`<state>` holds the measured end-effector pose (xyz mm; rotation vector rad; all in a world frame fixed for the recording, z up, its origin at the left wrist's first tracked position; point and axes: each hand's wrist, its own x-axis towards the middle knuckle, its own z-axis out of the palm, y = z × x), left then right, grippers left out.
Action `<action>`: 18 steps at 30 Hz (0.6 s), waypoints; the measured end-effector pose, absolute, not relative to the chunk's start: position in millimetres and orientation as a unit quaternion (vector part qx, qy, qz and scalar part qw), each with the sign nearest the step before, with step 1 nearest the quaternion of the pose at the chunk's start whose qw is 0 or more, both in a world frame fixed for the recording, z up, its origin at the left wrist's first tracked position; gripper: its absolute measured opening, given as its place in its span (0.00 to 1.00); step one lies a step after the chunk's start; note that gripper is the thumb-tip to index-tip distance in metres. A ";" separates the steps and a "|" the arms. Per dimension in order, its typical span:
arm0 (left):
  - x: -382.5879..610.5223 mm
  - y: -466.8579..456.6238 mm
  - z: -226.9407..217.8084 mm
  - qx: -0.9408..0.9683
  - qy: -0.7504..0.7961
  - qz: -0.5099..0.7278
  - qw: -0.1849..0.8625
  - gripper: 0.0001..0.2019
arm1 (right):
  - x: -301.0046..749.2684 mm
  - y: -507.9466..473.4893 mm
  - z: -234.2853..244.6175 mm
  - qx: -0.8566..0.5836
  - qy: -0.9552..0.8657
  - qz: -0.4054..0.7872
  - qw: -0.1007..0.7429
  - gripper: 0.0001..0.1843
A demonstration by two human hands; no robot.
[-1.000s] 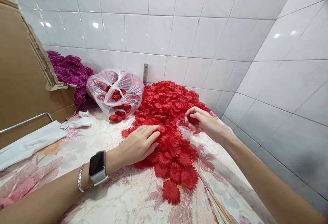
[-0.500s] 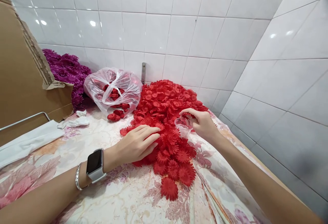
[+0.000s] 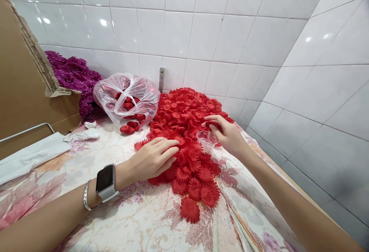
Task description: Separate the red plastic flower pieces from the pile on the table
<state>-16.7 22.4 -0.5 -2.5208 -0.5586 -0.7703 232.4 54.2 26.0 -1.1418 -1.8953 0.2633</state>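
Note:
My left hand [image 3: 157, 157] lies palm down with fingers stretched out over the near left part of a heap of red artificial flowers [image 3: 184, 108]. It grips nothing that I can see; its palm side is hidden. Above and right of a small clear plastic cup [image 3: 205, 140], my right hand [image 3: 226, 133] is curled. A red flower [image 3: 215, 123] shows between its thumb and fingers, partly hidden by them. The cup stands among the flowers, and its contents are hard to make out. Several loose red flowers [image 3: 190, 209] spread toward me.
Left of the heap is a clear plastic bag [image 3: 123, 94] of red flowers. Purple flowers [image 3: 73, 77] are piled behind a cardboard box [image 3: 29, 71]. Thin strips [image 3: 240, 225] lie on the floral tablecloth [image 3: 129, 225]. Tiled walls [image 3: 178, 33] close off the back and right.
My right hand has lifted slightly up and away from the cup, whose rim now shows more. My left hand stays over the flowers. The view has shifted slightly.

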 end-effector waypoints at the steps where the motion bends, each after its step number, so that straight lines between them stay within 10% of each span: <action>1: -16.4 22.4 -0.8 -0.913 -0.204 -0.276 0.221 0.08 | 231.7 53.8 26.7 -0.459 -0.745 0.141 0.463 0.13; 9: -19.1 30.3 -3.8 -0.889 -0.340 -0.285 0.110 0.10 | 232.1 53.2 33.7 -0.426 -0.583 0.431 0.541 0.14; 18: -40.6 69.1 -8.8 -0.772 -0.443 -0.422 -0.172 0.17 | 229.6 53.6 33.5 -0.431 -0.531 0.472 0.556 0.09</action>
